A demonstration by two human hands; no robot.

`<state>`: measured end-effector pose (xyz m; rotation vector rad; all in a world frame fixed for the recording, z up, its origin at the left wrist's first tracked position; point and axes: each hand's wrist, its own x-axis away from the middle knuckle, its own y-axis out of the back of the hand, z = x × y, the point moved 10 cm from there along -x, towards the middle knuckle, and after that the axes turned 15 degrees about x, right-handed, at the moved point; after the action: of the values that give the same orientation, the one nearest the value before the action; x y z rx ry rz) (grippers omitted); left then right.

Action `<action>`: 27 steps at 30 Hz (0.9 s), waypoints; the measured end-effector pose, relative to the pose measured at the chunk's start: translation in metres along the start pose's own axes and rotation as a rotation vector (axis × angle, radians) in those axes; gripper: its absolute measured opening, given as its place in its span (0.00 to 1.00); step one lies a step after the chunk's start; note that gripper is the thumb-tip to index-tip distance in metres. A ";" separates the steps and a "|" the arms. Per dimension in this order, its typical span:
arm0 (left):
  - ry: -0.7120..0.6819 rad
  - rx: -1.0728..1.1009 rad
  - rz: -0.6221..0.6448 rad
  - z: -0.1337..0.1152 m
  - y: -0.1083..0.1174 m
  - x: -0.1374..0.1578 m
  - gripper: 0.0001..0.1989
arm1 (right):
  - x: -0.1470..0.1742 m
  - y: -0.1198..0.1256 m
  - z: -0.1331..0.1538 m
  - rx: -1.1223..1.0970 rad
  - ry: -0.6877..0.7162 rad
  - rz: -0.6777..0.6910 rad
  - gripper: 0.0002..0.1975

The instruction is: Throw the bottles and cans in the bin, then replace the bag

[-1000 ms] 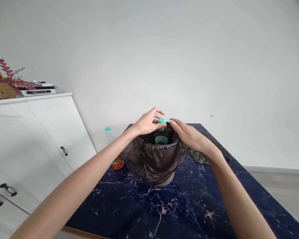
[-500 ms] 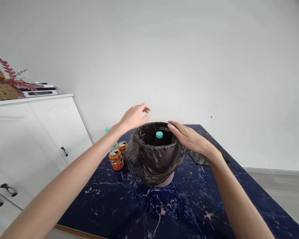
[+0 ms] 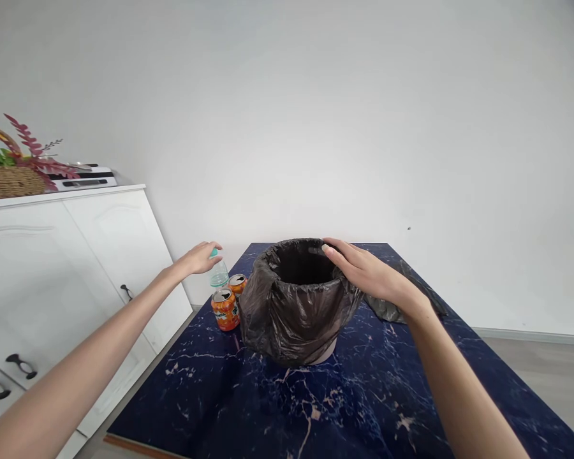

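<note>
A trash can point(image 3: 326, 352) lined with a black trash bag point(image 3: 301, 319) stands on the table; the bag's edge is folded down over its outside. My right hand point(image 3: 358, 264) grips the can's right rim through the bag, thumb toward the opening. At the left, my left hand point(image 3: 201, 257) has its fingers and thumb around the teal cap of a clear plastic bottle point(image 3: 219, 275). The bottle's lower part is hidden behind two orange soda cans, a nearer can point(image 3: 225, 310) and a farther can point(image 3: 238, 284). Inside the trash can only darkness shows.
The dark blue marble-patterned table point(image 3: 268, 408) meets a pale wall. Crumpled black plastic point(image 3: 387, 309) lies right of the trash can. A white cabinet point(image 3: 100, 255) at the left bears a wicker basket point(image 3: 12, 182) with plants and a white appliance point(image 3: 87, 182).
My left hand has moved left from above the trash can to the bottle beside the cans. The teal-capped bottle seen in the can's mouth has dropped out of sight. My right hand stays at the rim.
</note>
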<state>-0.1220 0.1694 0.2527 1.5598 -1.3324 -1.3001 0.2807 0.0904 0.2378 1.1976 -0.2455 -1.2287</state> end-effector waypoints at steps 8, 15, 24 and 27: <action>-0.020 -0.011 -0.167 -0.023 0.046 0.020 0.18 | 0.002 0.000 0.002 0.011 -0.011 0.033 0.39; -0.363 0.404 -0.671 -0.146 0.163 0.092 0.26 | 0.003 -0.001 0.001 -0.004 -0.027 0.036 0.40; -0.608 0.531 -0.198 -0.268 0.092 0.122 0.25 | -0.002 -0.004 -0.004 -0.013 0.023 0.026 0.36; -0.659 0.513 -0.036 -0.279 0.047 0.115 0.24 | -0.001 -0.002 -0.003 -0.015 0.037 0.030 0.33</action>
<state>0.1306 0.0209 0.3394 1.5291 -2.1928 -1.6663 0.2814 0.0929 0.2352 1.1985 -0.2252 -1.1795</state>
